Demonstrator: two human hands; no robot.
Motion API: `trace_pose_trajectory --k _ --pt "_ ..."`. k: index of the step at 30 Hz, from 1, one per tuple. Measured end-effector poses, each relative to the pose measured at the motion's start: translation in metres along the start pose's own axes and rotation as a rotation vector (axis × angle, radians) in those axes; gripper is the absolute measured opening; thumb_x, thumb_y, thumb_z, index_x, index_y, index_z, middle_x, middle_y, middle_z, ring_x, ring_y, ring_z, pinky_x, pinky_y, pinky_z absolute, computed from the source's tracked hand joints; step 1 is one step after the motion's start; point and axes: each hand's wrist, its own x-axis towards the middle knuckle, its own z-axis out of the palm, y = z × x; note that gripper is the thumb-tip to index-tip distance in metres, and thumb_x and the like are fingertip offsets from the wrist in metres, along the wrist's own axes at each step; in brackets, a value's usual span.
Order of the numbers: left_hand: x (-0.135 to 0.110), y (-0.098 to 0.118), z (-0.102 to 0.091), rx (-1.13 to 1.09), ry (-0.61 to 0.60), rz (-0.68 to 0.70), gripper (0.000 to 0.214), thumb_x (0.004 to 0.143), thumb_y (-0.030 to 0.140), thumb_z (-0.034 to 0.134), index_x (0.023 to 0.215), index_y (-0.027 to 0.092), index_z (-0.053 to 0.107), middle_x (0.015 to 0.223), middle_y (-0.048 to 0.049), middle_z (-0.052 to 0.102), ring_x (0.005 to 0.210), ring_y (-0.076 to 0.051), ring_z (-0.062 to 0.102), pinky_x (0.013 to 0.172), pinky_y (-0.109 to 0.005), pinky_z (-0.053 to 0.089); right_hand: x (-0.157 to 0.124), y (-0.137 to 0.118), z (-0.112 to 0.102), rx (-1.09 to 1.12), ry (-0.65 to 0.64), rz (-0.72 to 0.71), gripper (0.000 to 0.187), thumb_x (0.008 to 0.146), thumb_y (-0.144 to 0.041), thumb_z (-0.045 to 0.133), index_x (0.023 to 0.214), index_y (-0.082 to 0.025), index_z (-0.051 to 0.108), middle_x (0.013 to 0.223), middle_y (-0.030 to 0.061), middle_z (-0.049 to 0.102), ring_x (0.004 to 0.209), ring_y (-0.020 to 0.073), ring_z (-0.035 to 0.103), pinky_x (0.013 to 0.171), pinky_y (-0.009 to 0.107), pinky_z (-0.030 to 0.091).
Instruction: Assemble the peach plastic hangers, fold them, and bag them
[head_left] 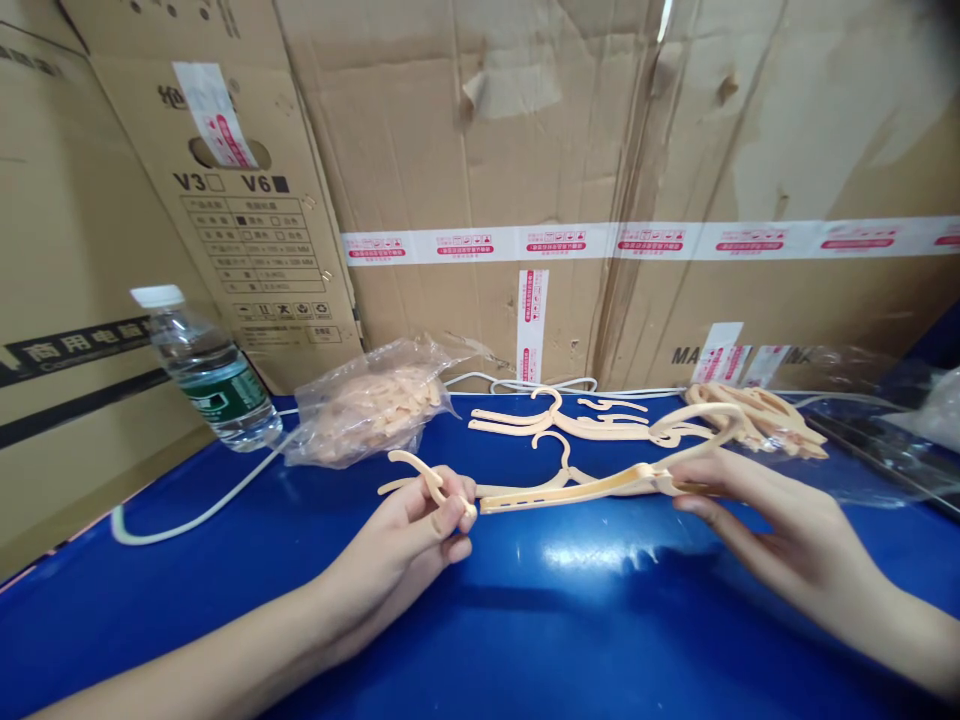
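My left hand (pixel 424 525) pinches a small curved cream plastic hanger piece (pixel 414 465) between thumb and fingers. My right hand (pixel 780 520) grips one end of a cream plastic hanger (pixel 577 492), near its large hook. The hanger's slotted arm points left, its tip close to my left fingertips; whether they touch I cannot tell. Behind it on the table lies another hanger (pixel 559 482), partly hidden by my left hand and the held hanger. Farther back rest a hanger (pixel 592 428) and some small loose curved pieces (pixel 615 405).
A clear bag of cream parts (pixel 375 405) sits on the blue table (pixel 525 640) at back left, beside a water bottle (pixel 217 375). More cream hangers (pixel 757 415) and clear plastic lie at back right. A white cable (pixel 195 525) crosses the left side. Cardboard (pixel 480 170) walls the back.
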Motion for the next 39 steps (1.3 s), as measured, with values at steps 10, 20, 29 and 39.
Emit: trace_pose_trajectory --k 10,20,29,39 --pt "-0.003 0.001 0.004 -0.036 -0.073 -0.04 0.018 0.083 0.026 0.071 0.077 0.016 0.058 0.094 -0.0049 0.056 0.076 -0.012 0.051 0.064 -0.022 0.043 -0.006 -0.002 0.0 -0.016 -0.034 -0.042 0.016 0.093 -0.016 0.051 0.106 -0.022 0.057 0.09 0.0032 0.069 0.079 0.0151 0.068 0.069 0.022 0.055" --pt "-0.004 -0.002 0.007 -0.016 0.031 -0.056 0.021 0.077 0.025 0.077 0.071 0.015 0.059 0.083 -0.0019 0.059 0.071 -0.012 0.055 0.067 -0.022 0.044 -0.007 -0.01 0.0 -0.071 -0.012 -0.06 0.014 0.094 -0.017 0.05 0.106 -0.022 0.055 0.089 0.0041 0.068 0.076 0.0167 0.067 0.066 0.025 0.054" --pt "-0.006 0.003 0.007 -0.026 0.028 -0.12 0.018 0.081 0.025 0.073 0.073 0.015 0.062 0.086 -0.004 0.06 0.08 -0.014 0.056 0.073 -0.024 0.048 -0.009 -0.011 0.003 -0.093 0.004 -0.036 0.017 0.092 -0.016 0.052 0.104 -0.026 0.057 0.089 0.0032 0.069 0.073 0.0195 0.067 0.062 0.029 0.054" --pt "-0.007 0.003 0.01 -0.025 0.07 -0.136 0.019 0.079 0.025 0.075 0.072 0.012 0.063 0.082 -0.0042 0.062 0.075 -0.014 0.061 0.072 -0.023 0.05 -0.011 -0.014 0.003 -0.098 0.022 -0.049 0.018 0.091 -0.014 0.052 0.103 -0.025 0.058 0.088 0.0049 0.066 0.072 0.0194 0.066 0.057 0.029 0.052"
